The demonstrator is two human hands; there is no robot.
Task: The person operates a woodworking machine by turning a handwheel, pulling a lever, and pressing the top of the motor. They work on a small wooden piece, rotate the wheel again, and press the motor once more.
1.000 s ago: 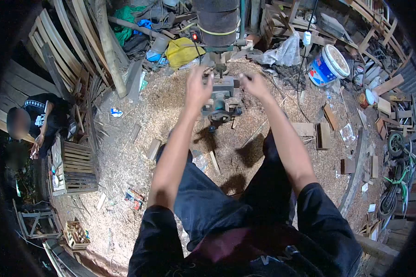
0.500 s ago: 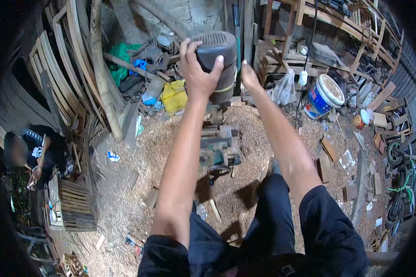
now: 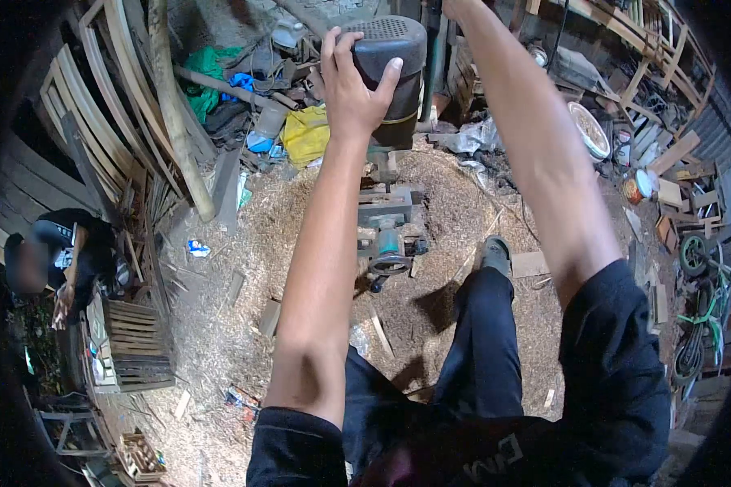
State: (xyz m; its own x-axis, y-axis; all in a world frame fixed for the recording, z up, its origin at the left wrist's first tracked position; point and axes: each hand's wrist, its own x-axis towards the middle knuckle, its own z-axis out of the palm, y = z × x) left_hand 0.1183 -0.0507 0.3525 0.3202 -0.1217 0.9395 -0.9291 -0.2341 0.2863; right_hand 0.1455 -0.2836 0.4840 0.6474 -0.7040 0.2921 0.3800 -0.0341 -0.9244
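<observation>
Surrounding the machine [image 3: 398,126]: shaving-strewn floor [image 3: 219,308], leaning timber [image 3: 168,114], scattered boards [image 3: 530,264].

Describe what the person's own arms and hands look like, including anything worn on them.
The left sleeve and right sleeve are short, black and end above the elbow. The left hand wears no glove; no ring or watch shows. The right hand is mostly cut off by the top edge.

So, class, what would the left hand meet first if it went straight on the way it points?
Probably the dark machine housing; the left hand overlaps it in the picture, though depth leaves contact uncertain.
</observation>
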